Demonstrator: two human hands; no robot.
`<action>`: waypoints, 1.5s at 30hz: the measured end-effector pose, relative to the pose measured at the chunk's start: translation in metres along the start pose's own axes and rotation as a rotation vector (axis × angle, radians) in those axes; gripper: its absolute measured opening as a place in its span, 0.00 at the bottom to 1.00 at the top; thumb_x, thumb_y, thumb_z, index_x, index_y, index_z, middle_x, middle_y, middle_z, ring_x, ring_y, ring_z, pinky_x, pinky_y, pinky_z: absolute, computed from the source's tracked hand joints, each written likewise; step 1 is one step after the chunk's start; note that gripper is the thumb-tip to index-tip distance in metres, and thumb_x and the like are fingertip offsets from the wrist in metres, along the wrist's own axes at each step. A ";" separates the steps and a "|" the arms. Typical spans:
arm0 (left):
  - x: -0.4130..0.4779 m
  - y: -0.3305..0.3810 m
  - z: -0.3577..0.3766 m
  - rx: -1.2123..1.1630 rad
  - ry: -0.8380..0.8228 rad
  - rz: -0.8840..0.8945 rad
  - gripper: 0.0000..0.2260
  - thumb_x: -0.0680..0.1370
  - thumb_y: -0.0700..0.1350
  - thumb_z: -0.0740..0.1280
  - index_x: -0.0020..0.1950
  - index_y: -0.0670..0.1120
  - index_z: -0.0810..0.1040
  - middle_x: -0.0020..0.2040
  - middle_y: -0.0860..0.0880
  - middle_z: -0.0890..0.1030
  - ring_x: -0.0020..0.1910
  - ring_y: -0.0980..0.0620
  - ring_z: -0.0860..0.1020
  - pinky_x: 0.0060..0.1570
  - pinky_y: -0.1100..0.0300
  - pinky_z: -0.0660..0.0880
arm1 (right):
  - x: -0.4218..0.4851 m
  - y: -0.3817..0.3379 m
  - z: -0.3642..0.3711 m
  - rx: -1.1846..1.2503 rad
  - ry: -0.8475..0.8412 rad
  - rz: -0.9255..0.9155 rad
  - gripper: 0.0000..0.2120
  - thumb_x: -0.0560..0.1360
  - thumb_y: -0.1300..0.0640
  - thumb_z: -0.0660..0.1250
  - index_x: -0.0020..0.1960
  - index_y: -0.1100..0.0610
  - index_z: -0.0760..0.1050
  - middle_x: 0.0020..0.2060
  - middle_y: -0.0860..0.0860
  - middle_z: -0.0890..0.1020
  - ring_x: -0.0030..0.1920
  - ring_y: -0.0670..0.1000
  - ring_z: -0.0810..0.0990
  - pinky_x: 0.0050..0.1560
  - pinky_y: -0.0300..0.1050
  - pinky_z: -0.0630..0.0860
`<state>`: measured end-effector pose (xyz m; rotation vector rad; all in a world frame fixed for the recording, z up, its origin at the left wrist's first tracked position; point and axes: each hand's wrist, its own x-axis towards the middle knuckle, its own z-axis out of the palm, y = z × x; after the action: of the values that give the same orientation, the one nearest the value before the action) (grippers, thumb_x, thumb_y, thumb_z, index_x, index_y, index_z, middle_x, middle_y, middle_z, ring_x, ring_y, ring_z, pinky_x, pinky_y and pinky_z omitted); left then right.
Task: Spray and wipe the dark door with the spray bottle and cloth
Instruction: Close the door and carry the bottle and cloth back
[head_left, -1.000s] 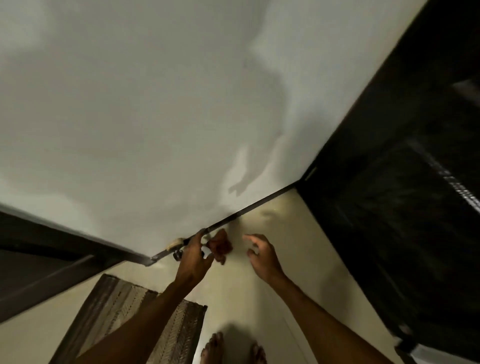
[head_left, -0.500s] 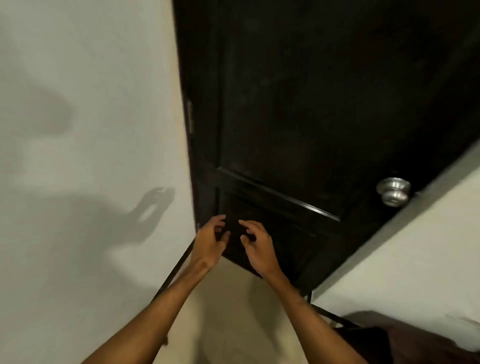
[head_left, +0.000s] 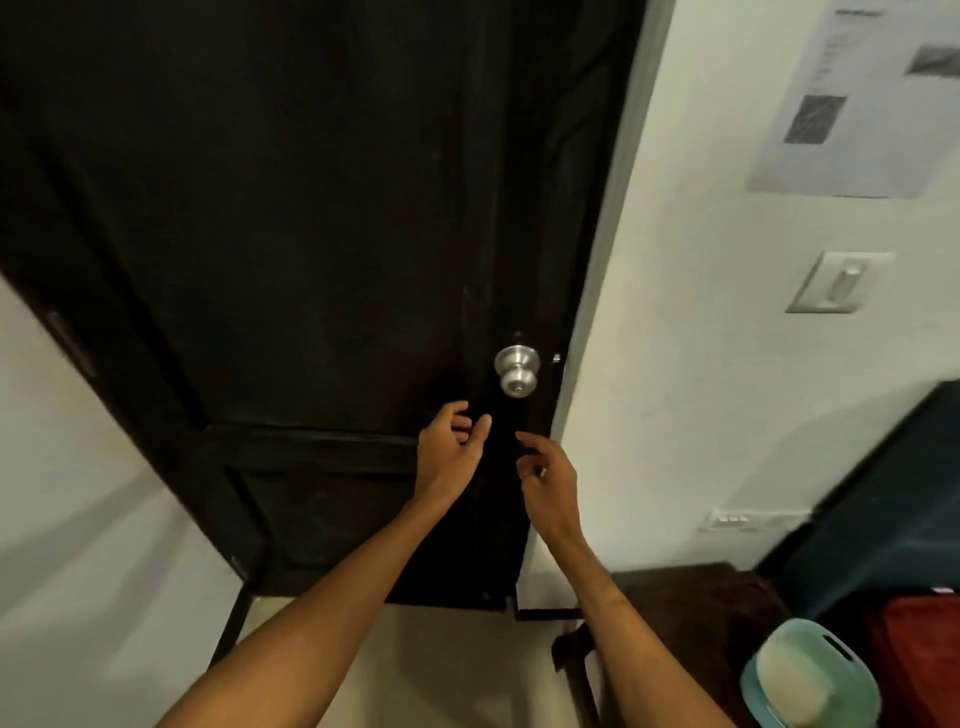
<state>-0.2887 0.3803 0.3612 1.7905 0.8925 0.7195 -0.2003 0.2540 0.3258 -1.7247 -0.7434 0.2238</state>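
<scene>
- dark door (head_left: 311, 208) fills the middle, seemingly closed; spray bottle and cloth are out of view, so cleaning may stall
- left grip (head_left: 447, 452) and right grip (head_left: 549, 483) hover before it, loosely curled, holding nothing
- knob (head_left: 517, 375) sits just above them; a bump could unlatch the door

Door (head_left: 311, 208): uniform near-black. Knob (head_left: 517, 371): brushed silver. Wall (head_left: 701, 364): white. Paper sheet (head_left: 852, 104) on it: pale grey with dark grey blocks. Switch plate (head_left: 839, 283): off-white. Floor (head_left: 441, 665): cream. Basket (head_left: 831, 649): teal, cream inside. Bundle (head_left: 914, 654) beside it: red. Panel (head_left: 893, 493) behind: dark navy.
</scene>
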 end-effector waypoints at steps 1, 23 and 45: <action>0.008 0.010 0.012 -0.017 0.009 -0.028 0.25 0.81 0.58 0.70 0.74 0.47 0.73 0.60 0.48 0.82 0.55 0.53 0.82 0.54 0.55 0.82 | 0.006 0.004 -0.008 0.003 0.022 -0.001 0.18 0.79 0.70 0.64 0.66 0.55 0.78 0.60 0.48 0.80 0.56 0.46 0.81 0.57 0.35 0.77; 0.144 0.027 0.122 -0.499 -0.059 -0.569 0.24 0.72 0.46 0.79 0.64 0.38 0.78 0.43 0.41 0.84 0.22 0.58 0.74 0.18 0.68 0.65 | 0.059 0.067 -0.015 0.115 0.252 0.268 0.18 0.80 0.71 0.63 0.60 0.52 0.81 0.56 0.41 0.82 0.58 0.45 0.80 0.62 0.40 0.79; 0.169 0.033 0.125 -0.606 -0.114 -0.620 0.19 0.73 0.42 0.75 0.61 0.37 0.79 0.33 0.45 0.79 0.19 0.58 0.68 0.17 0.67 0.61 | 0.078 0.045 0.004 0.123 0.228 0.263 0.18 0.80 0.71 0.62 0.60 0.54 0.82 0.57 0.46 0.83 0.56 0.45 0.82 0.62 0.46 0.80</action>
<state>-0.0876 0.4492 0.3617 0.9350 0.9548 0.4106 -0.1260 0.2978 0.3011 -1.6935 -0.3292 0.2424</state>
